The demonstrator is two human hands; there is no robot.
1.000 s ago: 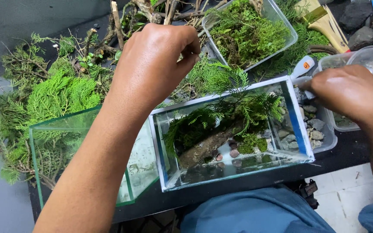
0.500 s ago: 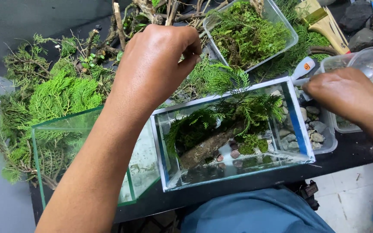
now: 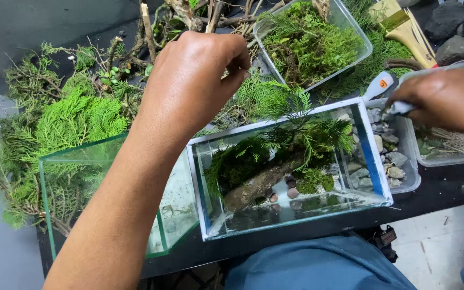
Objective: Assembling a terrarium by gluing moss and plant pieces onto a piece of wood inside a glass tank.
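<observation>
Dark worktop carries the whole scene, crowded at the back with a heap of green fern-like cuttings and bare twigs, a clear plastic tub of moss and sprigs, a wooden-handled brush and some dark rocks. Near the front edge stands a small rectangular glass tank with white-edged rim; it already holds a slanted piece of brown driftwood, cushions of dark green moss, feathery sprigs and a few small pebbles on the floor, so the planting looks well advanced, though the front strip of the floor is mostly bare. To its left a second clear glass tank with green edges holds no planting, so it seems untouched. The left hand hovers above the cuttings behind the planted tank, fingers curled and pressed to the thumb; what it pinches, if anything, cannot be made out. The right hand is closed on a small whitish tool over a clear tray of grey pebbles just right of the tank
</observation>
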